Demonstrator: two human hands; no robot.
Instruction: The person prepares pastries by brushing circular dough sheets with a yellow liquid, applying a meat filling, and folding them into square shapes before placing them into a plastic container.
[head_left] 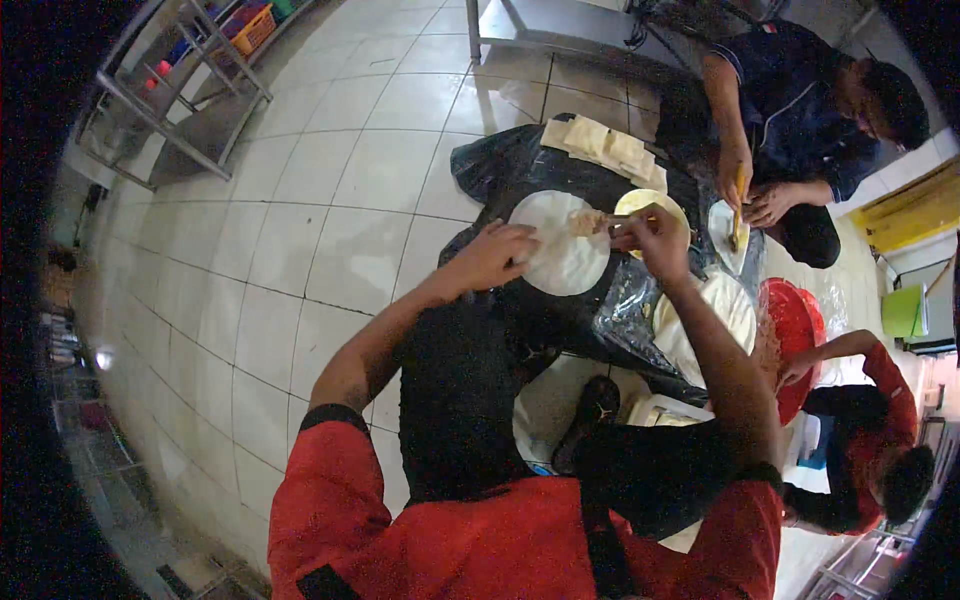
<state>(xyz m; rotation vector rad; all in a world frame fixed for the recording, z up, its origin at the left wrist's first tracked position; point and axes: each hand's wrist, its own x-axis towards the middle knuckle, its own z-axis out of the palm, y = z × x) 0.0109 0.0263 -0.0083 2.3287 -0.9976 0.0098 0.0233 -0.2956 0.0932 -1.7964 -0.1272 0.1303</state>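
Note:
A thin, round white dough sheet (560, 262) lies on the black plastic-covered table in front of me. My left hand (498, 254) rests at its left edge, fingers stretched out and holding nothing. In my right hand (652, 240) is a short spoon-like utensil (617, 221); its exact kind is partly covered by my fingers. A lump of brownish filling (588, 222) sits at the utensil's tip, over the sheet's upper right part. Just beyond the right hand is a round yellow dish (640, 200), partly hidden by that hand.
Folded pale squares (605, 147) line the table's far edge. A stack of round sheets (725, 300) lies under my right forearm. At right, a co-worker brushes a sheet (724, 240); another reaches into a red basin (802, 385) of filling. A metal rack (180, 150) stands far left.

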